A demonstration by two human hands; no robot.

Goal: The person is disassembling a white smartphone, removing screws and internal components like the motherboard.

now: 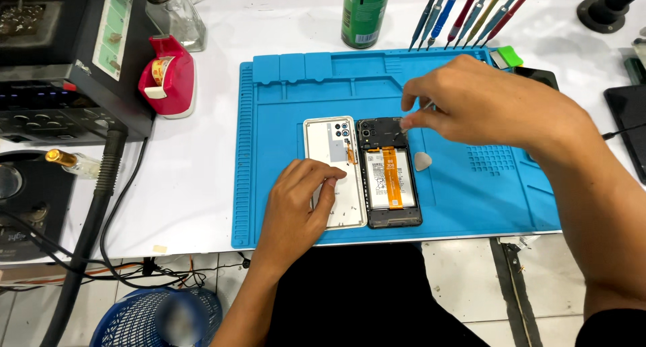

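A person sits at a white workbench, both bare hands over a blue silicone repair mat (282, 85). An opened smartphone (389, 175) lies on the mat with its battery and an orange flex cable exposed, its long axis running away from the person. Touching its left edge lies the removed white back cover (323, 142), inside face up and parallel to it.

The right hand (484, 101) hovers above the phone's far end, thumb and forefinger pinched together on a thin metal tool (probably tweezers, though it is too small to be sure). The tool's tip points left and down towards the black camera-end cover plate, just beside the fingertips. This hand is the nearer one to the phone's top.

The left hand (299, 196) rests flat on the back cover, fingers loosely together and slightly curled, gripping nothing; the phone lies just to the right of its fingertips.

A pale triangular pick (422, 161) sits on the mat just right of the phone, below the right hand. Beyond the fingers stand a row of precision screwdrivers (464, 14), a green can (365, 14) and a red tape dispenser (168, 74).
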